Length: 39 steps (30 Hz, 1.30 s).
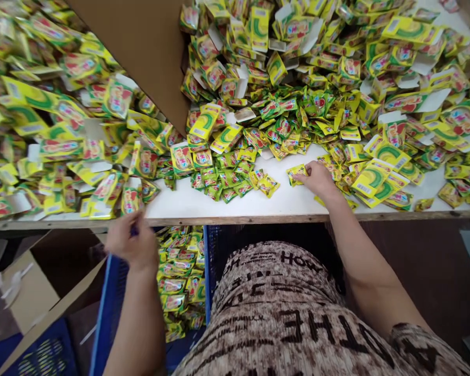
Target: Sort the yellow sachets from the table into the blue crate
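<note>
My right hand [319,180] is over the white tabletop, thumb and fingers pinching a small yellow sachet [296,174]. Left of it lie loose yellow sachets [268,185] and a cluster of green sachets [229,177]. At the table's front edge my left hand [131,239] is closed, its fingers curled together and slightly blurred. Whatever it holds, if anything, I cannot make out. Just beyond its fingertips stands a small yellow-and-red printed box [132,197] with a white flap up; whether they touch is unclear.
Heaps of small yellow boxes [379,180] and sachets cover the white table [172,203]. A brown cardboard panel [141,47] rises between the heaps. Below the edge, a blue crate [207,271] holds filled yellow packs [176,284]. An open cardboard carton [35,282] stands at lower left.
</note>
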Each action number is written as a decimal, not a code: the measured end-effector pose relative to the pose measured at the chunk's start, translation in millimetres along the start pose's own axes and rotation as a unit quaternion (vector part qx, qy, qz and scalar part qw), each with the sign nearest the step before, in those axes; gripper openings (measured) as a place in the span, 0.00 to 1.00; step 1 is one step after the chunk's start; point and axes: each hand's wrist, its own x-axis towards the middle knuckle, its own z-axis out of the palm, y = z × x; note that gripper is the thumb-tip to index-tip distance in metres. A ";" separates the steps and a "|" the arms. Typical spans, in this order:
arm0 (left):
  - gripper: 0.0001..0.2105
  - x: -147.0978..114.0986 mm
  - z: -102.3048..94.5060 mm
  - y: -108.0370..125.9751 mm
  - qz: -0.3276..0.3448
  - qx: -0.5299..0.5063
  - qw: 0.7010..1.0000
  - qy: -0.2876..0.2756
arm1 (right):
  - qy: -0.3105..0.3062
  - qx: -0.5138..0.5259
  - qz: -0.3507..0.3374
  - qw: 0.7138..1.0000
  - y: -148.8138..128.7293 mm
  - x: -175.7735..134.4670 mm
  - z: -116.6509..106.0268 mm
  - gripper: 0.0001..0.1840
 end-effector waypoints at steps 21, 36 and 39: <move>0.16 133.0 116.9 150.3 0.084 -0.140 0.980 -0.112 | -0.060 0.408 0.033 0.911 17.2 -63.7 14.1 0.21; 0.30 21.7 198.4 197.8 -0.113 -0.506 0.802 -0.295 | 0.089 0.119 -0.296 0.943 -48.8 -77.3 -40.9 0.08; 0.30 18.8 195.2 202.5 -0.123 -0.485 0.819 -0.283 | 0.000 -0.032 -0.342 0.939 -57.6 -78.5 -57.2 0.11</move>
